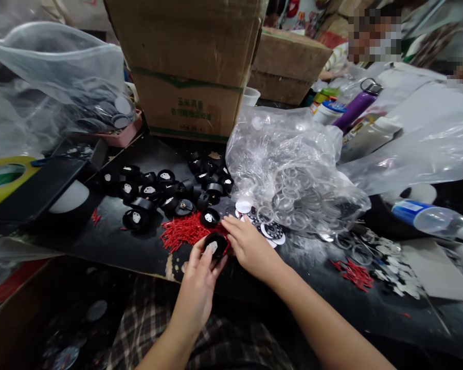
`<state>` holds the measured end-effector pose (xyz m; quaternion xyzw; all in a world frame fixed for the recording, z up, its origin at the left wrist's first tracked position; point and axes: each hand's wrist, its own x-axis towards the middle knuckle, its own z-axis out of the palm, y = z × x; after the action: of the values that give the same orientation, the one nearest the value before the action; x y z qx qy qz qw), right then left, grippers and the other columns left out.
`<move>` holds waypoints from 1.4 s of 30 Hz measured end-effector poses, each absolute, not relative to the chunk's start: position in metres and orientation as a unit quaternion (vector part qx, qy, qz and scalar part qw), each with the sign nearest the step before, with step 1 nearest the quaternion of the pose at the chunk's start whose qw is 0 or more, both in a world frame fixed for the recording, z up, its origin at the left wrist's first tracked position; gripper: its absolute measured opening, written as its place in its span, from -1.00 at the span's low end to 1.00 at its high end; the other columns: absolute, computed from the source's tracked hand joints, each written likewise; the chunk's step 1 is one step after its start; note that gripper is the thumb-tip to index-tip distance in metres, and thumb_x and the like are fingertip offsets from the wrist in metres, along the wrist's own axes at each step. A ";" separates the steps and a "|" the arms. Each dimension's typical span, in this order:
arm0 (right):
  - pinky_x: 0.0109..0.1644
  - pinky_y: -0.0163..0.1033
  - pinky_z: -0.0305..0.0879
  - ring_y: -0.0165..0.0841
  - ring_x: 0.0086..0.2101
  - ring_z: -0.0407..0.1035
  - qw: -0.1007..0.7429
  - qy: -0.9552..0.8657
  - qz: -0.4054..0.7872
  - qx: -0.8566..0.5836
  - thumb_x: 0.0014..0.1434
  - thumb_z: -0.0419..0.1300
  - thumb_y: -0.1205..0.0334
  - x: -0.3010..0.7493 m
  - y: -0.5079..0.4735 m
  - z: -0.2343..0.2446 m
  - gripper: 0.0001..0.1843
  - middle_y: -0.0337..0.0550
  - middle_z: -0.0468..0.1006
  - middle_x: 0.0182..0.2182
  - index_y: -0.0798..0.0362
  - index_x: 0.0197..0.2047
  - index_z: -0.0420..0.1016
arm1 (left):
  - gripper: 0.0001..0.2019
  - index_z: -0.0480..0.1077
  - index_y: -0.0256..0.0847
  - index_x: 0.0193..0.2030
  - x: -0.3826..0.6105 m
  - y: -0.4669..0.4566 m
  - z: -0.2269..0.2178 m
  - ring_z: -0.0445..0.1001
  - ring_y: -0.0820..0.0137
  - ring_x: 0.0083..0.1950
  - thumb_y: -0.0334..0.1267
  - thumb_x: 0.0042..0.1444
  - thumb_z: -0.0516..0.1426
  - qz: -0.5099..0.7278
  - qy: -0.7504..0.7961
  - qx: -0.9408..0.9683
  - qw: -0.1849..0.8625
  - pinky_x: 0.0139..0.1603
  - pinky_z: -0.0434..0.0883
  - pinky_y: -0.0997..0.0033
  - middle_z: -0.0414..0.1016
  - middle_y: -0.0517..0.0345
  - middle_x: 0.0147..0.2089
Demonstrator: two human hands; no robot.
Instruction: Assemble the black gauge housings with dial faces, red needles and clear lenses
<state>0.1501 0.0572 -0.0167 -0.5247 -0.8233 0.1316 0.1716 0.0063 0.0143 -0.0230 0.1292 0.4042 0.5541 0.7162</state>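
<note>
My left hand is closed around a small round black part with a white centre, held just above the table's near edge. My right hand lies beside it, palm down, fingers stretched toward a heap of thin red sticks; whether it pinches one I cannot make out. Just right of that hand lie a few flat round printed discs. Several more black round parts are scattered behind the red sticks.
A clear bag of transparent rings sits right of centre. Stacked cardboard boxes stand behind. Another plastic bag of discs is at left, a purple bottle and a clear bottle at right. Another person sits at far right.
</note>
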 end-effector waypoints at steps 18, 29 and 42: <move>0.13 0.06 0.24 -0.17 -0.03 0.36 0.306 -0.683 0.122 -0.652 0.27 0.04 0.22 0.200 0.010 -0.024 -0.70 0.03 0.52 -0.09 0.09 -0.02 0.49 | -0.83 0.34 -0.16 -0.07 0.022 0.033 -0.010 0.54 0.25 0.02 -0.29 0.19 0.13 0.524 0.393 0.126 0.745 0.15 0.38 0.09 0.56 0.06 -0.06; -0.07 -0.05 0.29 -0.22 -0.23 0.39 0.336 -0.605 0.212 -0.690 0.19 0.11 0.19 0.202 0.022 -0.023 -0.77 -0.09 0.52 -0.24 0.03 -0.11 0.50 | -0.72 0.39 -0.25 -0.03 0.006 0.008 -0.004 0.56 0.40 -0.21 -0.14 0.26 0.04 0.463 0.396 0.106 0.786 -0.19 0.50 0.44 0.58 -0.08 -0.07; -0.32 -0.26 0.27 -0.39 -0.43 0.31 0.403 -0.528 0.253 -0.703 0.13 0.19 0.01 0.225 0.020 -0.015 -0.74 -0.17 0.47 -0.35 0.06 -0.36 0.45 | -0.76 0.46 -0.21 -0.05 0.034 0.014 -0.010 0.45 0.26 0.13 -0.18 0.20 0.13 0.457 0.354 0.091 0.811 0.20 0.33 0.23 0.54 0.01 0.06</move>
<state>0.2246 0.0200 -0.0147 -0.7031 -0.5283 0.2529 0.4032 0.0345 0.0137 -0.0100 0.0907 0.3544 0.4571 0.8107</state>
